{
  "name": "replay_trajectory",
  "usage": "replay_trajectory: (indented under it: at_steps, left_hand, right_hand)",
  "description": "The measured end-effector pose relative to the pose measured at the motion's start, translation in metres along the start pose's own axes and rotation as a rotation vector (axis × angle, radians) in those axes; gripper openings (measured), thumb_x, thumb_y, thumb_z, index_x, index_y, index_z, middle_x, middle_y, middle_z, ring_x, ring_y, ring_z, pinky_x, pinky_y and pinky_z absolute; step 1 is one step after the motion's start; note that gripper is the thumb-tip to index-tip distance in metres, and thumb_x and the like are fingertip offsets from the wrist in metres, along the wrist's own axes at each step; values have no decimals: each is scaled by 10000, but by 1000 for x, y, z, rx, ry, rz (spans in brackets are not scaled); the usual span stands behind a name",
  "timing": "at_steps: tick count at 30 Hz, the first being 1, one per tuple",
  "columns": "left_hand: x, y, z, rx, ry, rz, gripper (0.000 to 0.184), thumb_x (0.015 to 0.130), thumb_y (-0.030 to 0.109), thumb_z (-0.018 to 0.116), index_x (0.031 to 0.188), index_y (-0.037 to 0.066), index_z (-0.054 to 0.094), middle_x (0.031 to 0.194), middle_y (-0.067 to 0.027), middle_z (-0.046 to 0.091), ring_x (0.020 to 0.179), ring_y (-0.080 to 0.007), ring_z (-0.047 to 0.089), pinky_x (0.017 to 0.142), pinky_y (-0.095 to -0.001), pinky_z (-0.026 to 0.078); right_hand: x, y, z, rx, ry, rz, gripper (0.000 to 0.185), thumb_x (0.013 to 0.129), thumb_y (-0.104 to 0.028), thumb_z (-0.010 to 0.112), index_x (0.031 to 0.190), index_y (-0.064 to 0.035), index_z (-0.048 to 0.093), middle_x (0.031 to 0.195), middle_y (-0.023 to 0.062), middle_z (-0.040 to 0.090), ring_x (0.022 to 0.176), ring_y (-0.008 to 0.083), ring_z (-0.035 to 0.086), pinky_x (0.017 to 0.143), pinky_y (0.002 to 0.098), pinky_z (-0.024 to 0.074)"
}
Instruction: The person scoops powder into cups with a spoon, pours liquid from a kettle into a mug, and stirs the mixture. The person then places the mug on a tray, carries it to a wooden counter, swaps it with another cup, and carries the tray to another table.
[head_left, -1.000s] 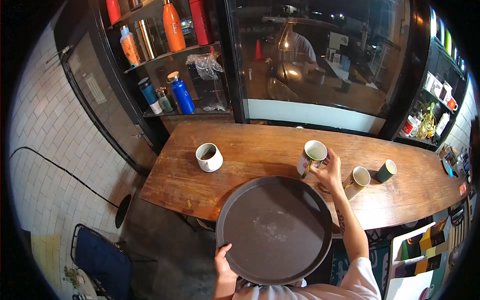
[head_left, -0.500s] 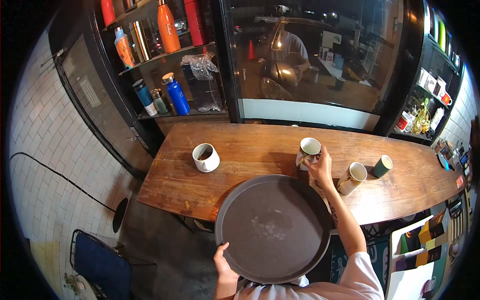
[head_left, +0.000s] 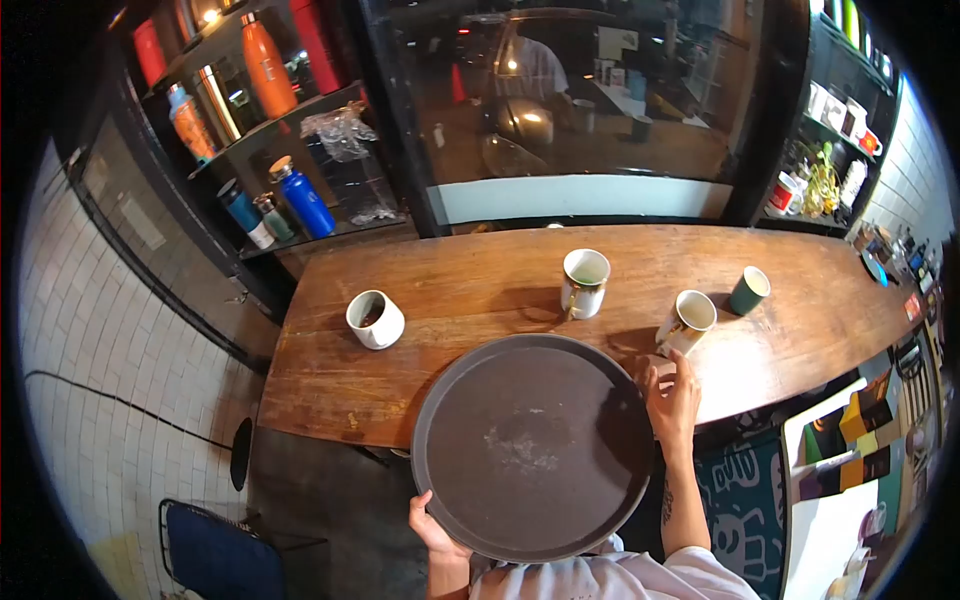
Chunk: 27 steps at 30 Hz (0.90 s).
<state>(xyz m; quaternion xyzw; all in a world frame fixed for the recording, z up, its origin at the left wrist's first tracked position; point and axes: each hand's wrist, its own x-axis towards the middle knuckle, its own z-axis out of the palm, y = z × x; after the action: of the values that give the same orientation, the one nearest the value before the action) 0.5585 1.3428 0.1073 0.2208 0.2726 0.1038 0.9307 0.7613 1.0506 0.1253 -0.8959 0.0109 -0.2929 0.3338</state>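
Note:
My left hand point(head_left: 437, 530) grips the lower left rim of a round dark brown serving tray point(head_left: 530, 440), its thumb on top. Only pale smudges mark the tray's surface. Just right of the tray, my right hand point(head_left: 675, 400) reaches up with thumb and fingers apart, its fingertips at the lower front of a white patterned mug point(head_left: 684, 322); whether they touch it I cannot tell. Another white mug with a gold-coloured handle point(head_left: 585, 284) stands upright behind the tray. A small green cup point(head_left: 749, 291) is at the right, and a white mug point(head_left: 376, 320) with dark liquid at the left.
These stand on a long wooden table point(head_left: 480, 270) beneath a window point(head_left: 590, 110). Shelves at the left hold several bottles, including a blue bottle point(head_left: 303, 200). A dark blue chair point(head_left: 220, 550) is at lower left. Boxes point(head_left: 850, 440) sit on a white surface at right.
My right hand has let go of the middle mug and moved down and right to the patterned mug. The view has shifted slightly; my left hand keeps its hold on the tray.

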Motion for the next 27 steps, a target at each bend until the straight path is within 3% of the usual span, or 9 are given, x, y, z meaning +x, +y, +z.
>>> replay_trajectory:
  at_steps: [4, 5, 8, 10, 11, 13, 17, 23, 27]
  left_hand:
    - [-3, 0, 10, 16, 0, 9, 643, 831, 457, 550, 1317, 35, 557, 1272, -149, 604, 1125, -347, 582, 938, -478, 483]
    - [-2, 0, 12, 48, -2, 29, 643, 840, 478, 540, 1320, 49, 558, 1274, -148, 595, 1138, -347, 567, 936, -487, 478]
    - [0, -5, 3, 32, -15, 38, 653, 845, 483, 532, 1333, 50, 547, 1287, -148, 588, 1152, -347, 560, 951, -489, 469]
    - [-3, -7, 5, 49, -3, 31, 651, 846, 482, 529, 1334, 51, 547, 1289, -146, 587, 1153, -348, 559, 953, -490, 467]
    - [-4, -8, 5, 57, 13, 33, 649, 847, 480, 527, 1334, 53, 546, 1291, -144, 586, 1155, -348, 558, 956, -492, 465]
    - [-5, -10, 5, 44, 1, 25, 637, 845, 466, 533, 1330, 52, 548, 1288, -142, 587, 1157, -349, 558, 952, -492, 467]
    - [-8, -13, 7, 23, 12, 14, 597, 835, 407, 554, 1315, 52, 556, 1268, -141, 600, 1143, -352, 569, 935, -496, 478]
    - [-8, -17, -9, -19, 37, -28, 558, 812, 255, 587, 1316, 17, 558, 1276, -171, 625, 1130, -369, 604, 969, -506, 489]
    - [-11, -23, -3, -13, -2, 0, 546, 892, 299, 567, 1364, 26, 533, 1335, -167, 602, 1180, -363, 587, 999, -508, 474]
  right_hand:
    - [11, -4, -1, 130, -74, 80, 382, 881, -92, 718, 1214, 55, 605, 903, 199, 714, 719, 251, 708, 633, 319, 562]
    - [12, 13, 13, 151, -8, -67, 388, 913, -104, 695, 1254, 44, 582, 924, 175, 726, 718, 215, 708, 626, 307, 557]
    - [18, 18, 24, 329, -182, 82, 384, 964, -120, 651, 1288, 53, 539, 1004, 171, 717, 734, 173, 700, 616, 283, 547]
    - [21, 6, 28, 802, -214, 328, 342, 995, -120, 618, 1278, 49, 524, 978, 139, 693, 744, 134, 678, 613, 258, 533]
    - [23, 5, 28, 805, -212, 329, 342, 995, -120, 618, 1278, 49, 524, 978, 139, 693, 744, 134, 678, 613, 258, 533]
    - [26, 2, 27, 909, -216, 359, 211, 1008, -141, 610, 1132, 24, 564, 849, 76, 634, 695, 116, 625, 574, 244, 491]
    - [19, -1, 17, 778, -159, 537, 261, 1056, -257, 532, 989, -8, 572, 785, 8, 529, 724, 104, 498, 631, 285, 448]
    - [9, 16, -15, 702, -211, 383, 383, 1089, -343, 444, 910, -21, 547, 776, 1, 483, 729, 102, 441, 657, 287, 398]
    - [2, 11, -26, 623, -123, 423, 397, 1091, -321, 433, 897, 5, 548, 756, 18, 490, 710, 119, 425, 643, 315, 390]
